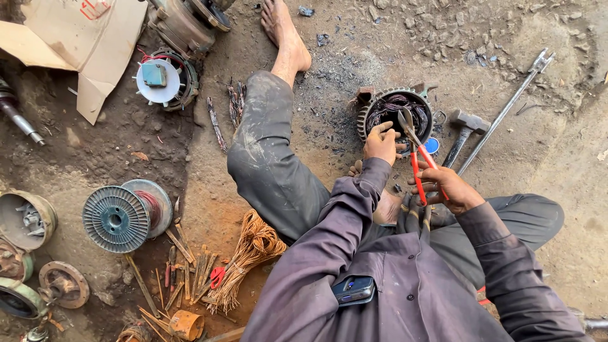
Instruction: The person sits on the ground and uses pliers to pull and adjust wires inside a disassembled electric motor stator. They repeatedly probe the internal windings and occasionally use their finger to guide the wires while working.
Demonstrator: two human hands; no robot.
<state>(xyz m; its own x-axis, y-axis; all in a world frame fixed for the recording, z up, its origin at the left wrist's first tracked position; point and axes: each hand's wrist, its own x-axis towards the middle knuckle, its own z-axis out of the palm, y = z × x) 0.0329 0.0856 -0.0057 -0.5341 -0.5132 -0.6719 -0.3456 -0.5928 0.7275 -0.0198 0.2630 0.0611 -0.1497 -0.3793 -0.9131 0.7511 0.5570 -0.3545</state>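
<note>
I sit on the dirt ground with a round motor stator [395,114] in front of me, dark burnt wire windings inside its ribbed metal housing. My left hand [382,142] rests on the stator's near rim, fingers curled over the edge. My right hand [445,185] grips red-handled pliers [416,149], whose jaws reach into the stator's windings. My left leg [269,145] stretches out to the far side, foot bare.
A hammer [464,130] and a long metal rod tool [506,109] lie right of the stator. At left sit a wire spool [125,215], a bundle of copper wire [250,253], motor parts [166,79], cardboard [79,35] and metal end caps [25,218].
</note>
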